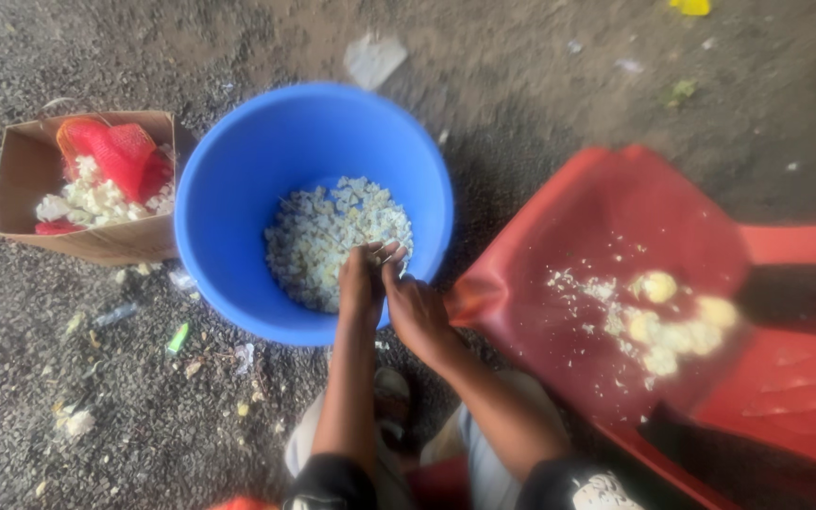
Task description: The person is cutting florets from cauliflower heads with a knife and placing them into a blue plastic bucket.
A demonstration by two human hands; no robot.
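Left hand (361, 283) and right hand (413, 307) pinch a small pale clove (387, 253), orientation indiscernible, at fingertips' 12 o'clock, over round blue plastic bucket (238, 179).

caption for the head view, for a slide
Both hands, left hand and right hand, meet over a blue bucket of pale peelings.

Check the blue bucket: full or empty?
Partly filled. The blue bucket stands upright; pale peeled pieces cover only its bottom, with bare blue wall above.
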